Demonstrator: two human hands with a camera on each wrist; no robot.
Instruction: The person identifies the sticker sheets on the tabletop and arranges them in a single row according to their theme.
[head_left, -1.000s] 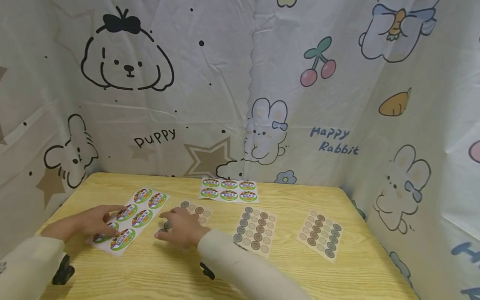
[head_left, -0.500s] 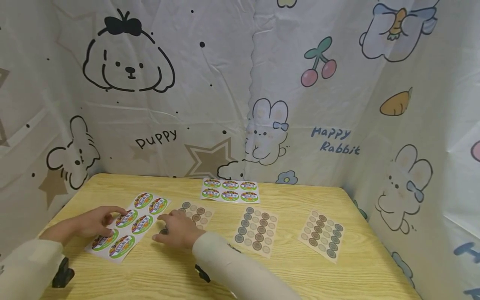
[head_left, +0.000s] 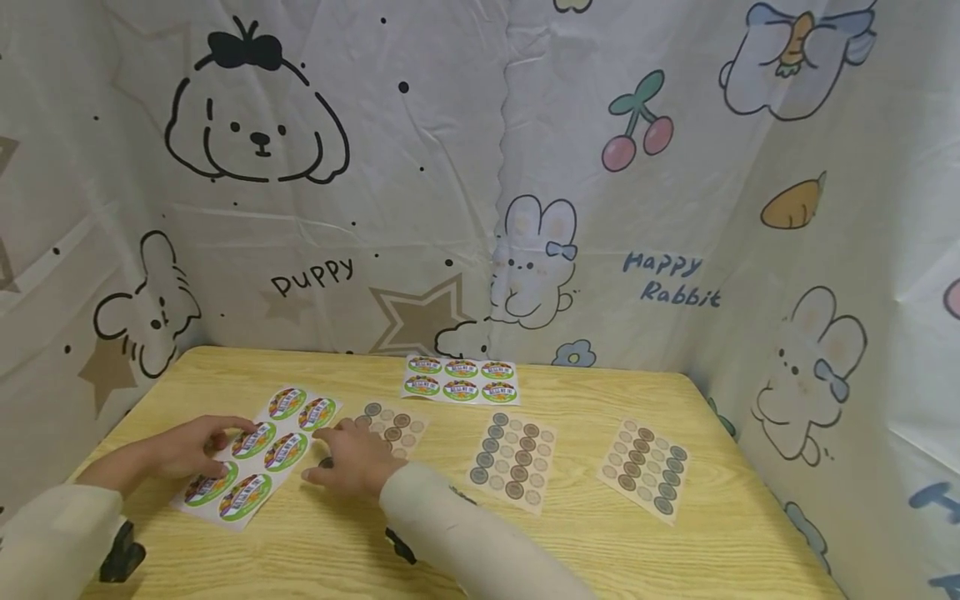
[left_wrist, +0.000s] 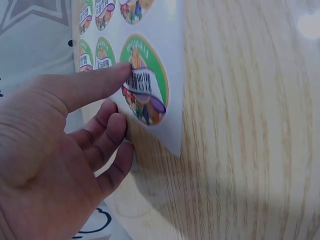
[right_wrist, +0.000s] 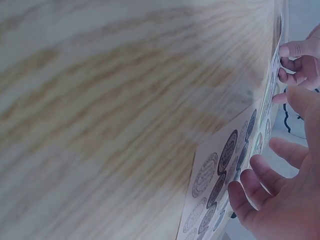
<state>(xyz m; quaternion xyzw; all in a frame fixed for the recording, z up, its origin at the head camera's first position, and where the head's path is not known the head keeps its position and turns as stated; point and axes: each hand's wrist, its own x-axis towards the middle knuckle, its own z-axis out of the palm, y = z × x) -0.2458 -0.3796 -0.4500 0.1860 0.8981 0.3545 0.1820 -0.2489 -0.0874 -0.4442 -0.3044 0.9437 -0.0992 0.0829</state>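
A white sheet of oval fruit stickers (head_left: pixel 285 452) lies slanted at the table's left. My left hand (head_left: pixel 187 446) rests thumb and index finger on its face, spread apart. In the left wrist view the thumb (left_wrist: pixel 100 85) lies on one sticker (left_wrist: pixel 145 80), while the other fingers bend loosely beside the sheet's edge. My right hand (head_left: pixel 356 462) hovers at the sheet's right side, fingers relaxed and apart, holding nothing; whether its index tip touches the edge I cannot tell. Partly hidden by it is a sheet of round coin-like prints (head_left: pixel 405 429).
Two more coin-print sheets (head_left: pixel 513 460) lie in the middle and at the right (head_left: pixel 645 468) of the wooden table (head_left: pixel 300 558). Another oval sticker sheet (head_left: pixel 460 380) is at the back edge. A printed cloth (head_left: pixel 420 167) hangs behind and at both sides.
The fruit sticker sheet shifted slightly towards me, and my left thumb drew back left on it. My right hand moved a little left. In the last half second almost nothing moved.
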